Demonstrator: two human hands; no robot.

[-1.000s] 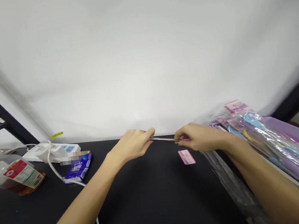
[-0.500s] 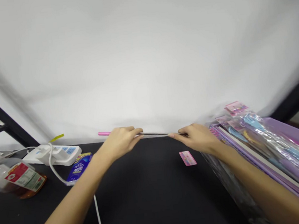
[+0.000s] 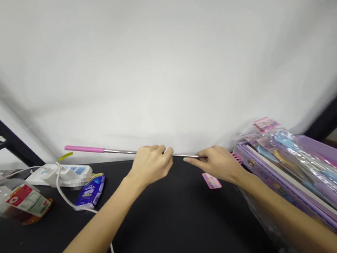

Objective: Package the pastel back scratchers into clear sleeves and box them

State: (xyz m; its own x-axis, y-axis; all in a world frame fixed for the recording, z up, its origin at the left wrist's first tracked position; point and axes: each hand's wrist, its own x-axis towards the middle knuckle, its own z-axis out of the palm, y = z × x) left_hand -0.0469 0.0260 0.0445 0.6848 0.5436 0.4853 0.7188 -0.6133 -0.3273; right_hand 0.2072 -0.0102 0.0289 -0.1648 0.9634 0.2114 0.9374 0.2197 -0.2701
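A purple box [image 3: 320,149] holds clear plastic packets [image 3: 313,171] with blue and purple things inside, and well to its left a bottle [image 3: 29,201] contains some amber liquid. Left of the box, the pink-handled metal rod [image 3: 119,151] is clamped in the curled fingers of the left hand [image 3: 152,165] and, nearer the box, pinched by the right hand [image 3: 219,162], above a pink card [image 3: 212,181].
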